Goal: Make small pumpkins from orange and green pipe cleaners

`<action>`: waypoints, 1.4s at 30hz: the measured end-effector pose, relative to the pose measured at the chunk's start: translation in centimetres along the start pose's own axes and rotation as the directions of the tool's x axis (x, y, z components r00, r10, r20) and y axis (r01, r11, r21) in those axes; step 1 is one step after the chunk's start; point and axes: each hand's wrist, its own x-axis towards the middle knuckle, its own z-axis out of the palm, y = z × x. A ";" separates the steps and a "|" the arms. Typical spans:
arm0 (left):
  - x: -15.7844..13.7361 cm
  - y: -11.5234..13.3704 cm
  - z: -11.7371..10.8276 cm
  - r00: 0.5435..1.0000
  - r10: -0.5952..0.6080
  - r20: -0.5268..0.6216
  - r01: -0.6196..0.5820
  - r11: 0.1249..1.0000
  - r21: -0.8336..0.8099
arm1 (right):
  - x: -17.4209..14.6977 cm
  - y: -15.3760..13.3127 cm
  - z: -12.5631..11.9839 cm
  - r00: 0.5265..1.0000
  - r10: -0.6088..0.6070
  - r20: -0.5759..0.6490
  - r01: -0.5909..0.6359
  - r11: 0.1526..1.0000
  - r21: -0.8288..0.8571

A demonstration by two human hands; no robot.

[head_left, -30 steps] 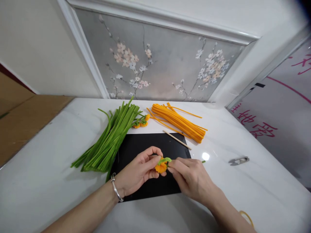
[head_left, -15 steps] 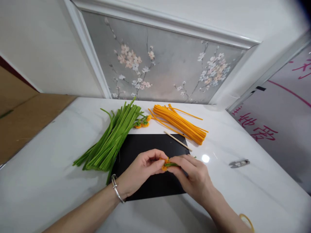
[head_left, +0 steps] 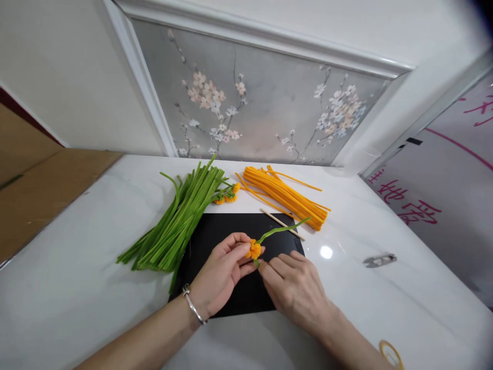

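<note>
Between my hands is a small orange pipe-cleaner flower [head_left: 254, 250], held over a black mat [head_left: 239, 226]. My left hand [head_left: 227, 264] pinches the flower between thumb and fingers. A green pipe cleaner [head_left: 283, 229] runs from the flower up to the right, its far end free. Below the flower, a short green end shows at the fingertips of my right hand [head_left: 290, 280], which are closed on it. The thumb of that hand is mostly hidden.
Green pipe cleaners [head_left: 173, 226] lie bundled at left, with finished orange flowers [head_left: 227, 196] beside them. An orange bundle [head_left: 285, 195] and a thin wooden stick [head_left: 281, 224] lie behind the mat. Thread snips [head_left: 379, 260] and a tape roll [head_left: 391, 353] are at right.
The flower has turned so its orange petals face up. One green end now extends freely to the upper right, and my right hand has moved slightly lower and left, its fingers curled.
</note>
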 end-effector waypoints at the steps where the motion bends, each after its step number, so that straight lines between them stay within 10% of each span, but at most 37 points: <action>1: 0.0 -0.1 -0.1 1.000 -0.010 0.015 0.010 1.000 -0.006 | 0.0 0.2 0.0 1.000 0.008 0.008 -0.008 1.000 -0.010; 12: 0.5 -1.5 -0.8 0.991 0.065 0.119 -0.108 0.911 0.399 | -0.4 0.1 0.4 0.989 0.053 0.140 -0.081 0.976 0.200; 19: 0.4 -1.3 -1.2 0.919 0.327 0.218 -0.392 0.728 0.563 | -0.6 1.3 -0.8 0.947 0.237 -0.216 -0.128 0.897 0.424; 23: 0.2 -1.5 -1.1 0.907 0.337 0.252 -0.420 0.674 0.608 | -0.9 2.1 -0.2 0.974 0.221 -0.055 -0.184 0.907 0.379; 35: 0.2 -0.7 -1.1 0.983 0.106 0.148 -0.158 0.903 0.400 | -1.1 1.5 -0.6 0.965 0.190 0.179 -0.247 0.885 0.395; 42: 0.2 -0.5 -0.8 0.969 0.065 0.237 -0.174 0.863 0.475 | -1.0 1.6 -1.0 0.948 0.201 0.248 -0.296 0.846 0.444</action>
